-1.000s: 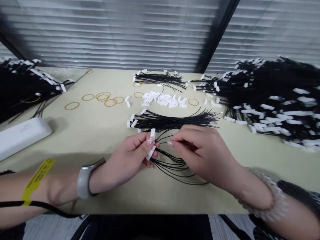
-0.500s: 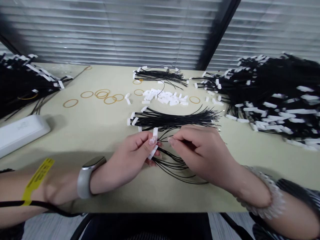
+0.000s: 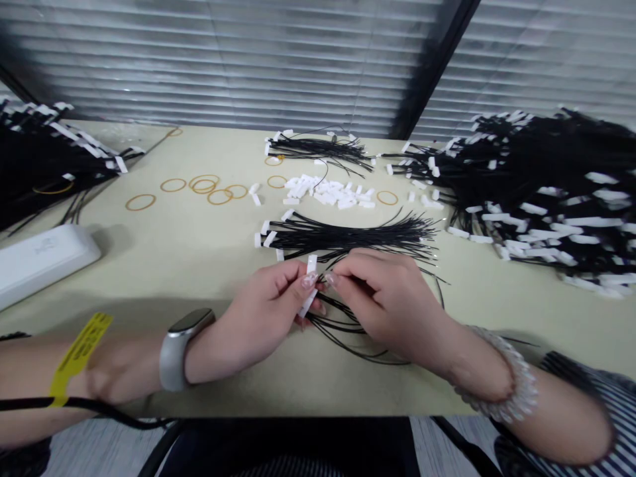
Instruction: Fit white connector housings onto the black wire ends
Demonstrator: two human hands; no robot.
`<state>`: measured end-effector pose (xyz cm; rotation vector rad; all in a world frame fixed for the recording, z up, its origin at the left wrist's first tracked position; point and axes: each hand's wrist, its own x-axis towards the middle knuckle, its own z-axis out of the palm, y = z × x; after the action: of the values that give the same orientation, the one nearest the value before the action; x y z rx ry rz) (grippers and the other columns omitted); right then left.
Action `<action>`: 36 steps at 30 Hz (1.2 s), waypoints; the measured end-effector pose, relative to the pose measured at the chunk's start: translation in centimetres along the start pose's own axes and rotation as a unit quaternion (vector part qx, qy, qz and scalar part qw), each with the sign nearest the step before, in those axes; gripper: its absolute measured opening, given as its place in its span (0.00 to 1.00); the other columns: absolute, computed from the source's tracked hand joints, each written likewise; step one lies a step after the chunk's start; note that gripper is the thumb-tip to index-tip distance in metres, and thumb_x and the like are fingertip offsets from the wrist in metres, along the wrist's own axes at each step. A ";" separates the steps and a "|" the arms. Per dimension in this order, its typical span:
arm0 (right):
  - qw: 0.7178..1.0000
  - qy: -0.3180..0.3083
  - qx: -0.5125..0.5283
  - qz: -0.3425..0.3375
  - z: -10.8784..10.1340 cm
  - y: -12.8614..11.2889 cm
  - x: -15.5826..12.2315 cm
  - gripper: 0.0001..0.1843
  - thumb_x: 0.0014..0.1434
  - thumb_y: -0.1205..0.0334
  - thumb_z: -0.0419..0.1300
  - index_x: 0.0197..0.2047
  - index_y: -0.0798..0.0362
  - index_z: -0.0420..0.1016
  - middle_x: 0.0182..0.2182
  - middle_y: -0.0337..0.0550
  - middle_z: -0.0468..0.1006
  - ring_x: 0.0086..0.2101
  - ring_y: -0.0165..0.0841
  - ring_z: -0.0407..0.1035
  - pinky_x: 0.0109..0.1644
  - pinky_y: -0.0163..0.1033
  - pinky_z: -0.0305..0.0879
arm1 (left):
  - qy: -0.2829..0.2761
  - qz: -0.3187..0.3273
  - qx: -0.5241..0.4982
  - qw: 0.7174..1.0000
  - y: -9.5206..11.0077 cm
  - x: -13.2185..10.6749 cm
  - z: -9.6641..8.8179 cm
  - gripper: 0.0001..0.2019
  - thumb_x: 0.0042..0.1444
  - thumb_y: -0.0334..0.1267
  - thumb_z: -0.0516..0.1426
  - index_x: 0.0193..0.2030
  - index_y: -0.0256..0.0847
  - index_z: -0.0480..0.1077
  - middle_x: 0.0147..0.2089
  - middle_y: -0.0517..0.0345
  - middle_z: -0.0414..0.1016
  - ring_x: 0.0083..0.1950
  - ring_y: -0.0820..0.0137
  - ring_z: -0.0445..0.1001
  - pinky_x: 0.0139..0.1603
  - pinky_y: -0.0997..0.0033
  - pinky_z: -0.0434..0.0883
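- Two bare hands work close together at the near edge of a pale table, fingertips almost touching.
- The left hand has its fingers pressed together, pinching a white plastic connector against the thumb. The connector stands nearly upright, with its ends showing above and below the fingers.
- The right hand has its fingers curled inward, with the thumb hidden behind them. Its fingertips pinch at thin black wires, which fan out below both hands.
- At 12 o'clock, just beyond the hands, lies a bundle of white-tipped black wires. Farther out are loose white connectors and a smaller wire bundle.
- At 2 o'clock sits a large heap of connector-ended wires; a similar heap lies at 10 o'clock.
- Rubber bands are scattered around 11 o'clock.
- A white rounded case lies at 9 o'clock.
- A smartwatch and yellow paper band circle the left wrist; a beaded bracelet circles the right.
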<state>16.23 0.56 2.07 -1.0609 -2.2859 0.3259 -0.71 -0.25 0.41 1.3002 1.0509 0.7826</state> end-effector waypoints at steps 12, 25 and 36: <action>0.976 -0.181 -0.015 0.124 -7.0 4.1 -0.3 0.19 0.59 0.51 0.52 0.20 0.53 0.66 0.15 0.34 0.60 0.18 0.24 0.52 0.19 0.32 0.48 | 0.120 -0.008 -0.151 0.981 -0.8 0.8 -0.4 0.10 0.57 0.43 0.53 0.34 0.38 0.65 0.26 0.63 0.63 0.27 0.77 0.64 0.29 0.76 0.70; 0.956 0.099 -0.268 0.066 -4.4 2.3 -1.1 0.05 0.54 0.64 0.56 0.31 0.52 0.73 0.18 0.38 0.71 0.17 0.29 0.62 0.23 0.37 0.53 | 0.165 -0.046 -0.241 0.955 0.2 1.4 -0.2 0.08 0.60 0.37 0.49 0.33 0.36 0.64 0.27 0.62 0.63 0.25 0.78 0.62 0.28 0.74 0.70; 0.901 -0.144 0.408 0.011 -5.0 -2.9 -2.6 0.19 0.51 0.75 0.60 0.42 0.41 0.74 0.35 0.36 0.78 0.36 0.29 0.73 0.39 0.34 0.72 | 0.165 -0.042 -0.310 0.935 -0.1 1.8 -0.5 0.06 0.58 0.35 0.52 0.32 0.36 0.63 0.27 0.62 0.63 0.23 0.79 0.61 0.28 0.74 0.70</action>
<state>18.82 -3.42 6.28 -0.6114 -2.0206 1.3835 -0.53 1.52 0.04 0.5916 0.9946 1.1785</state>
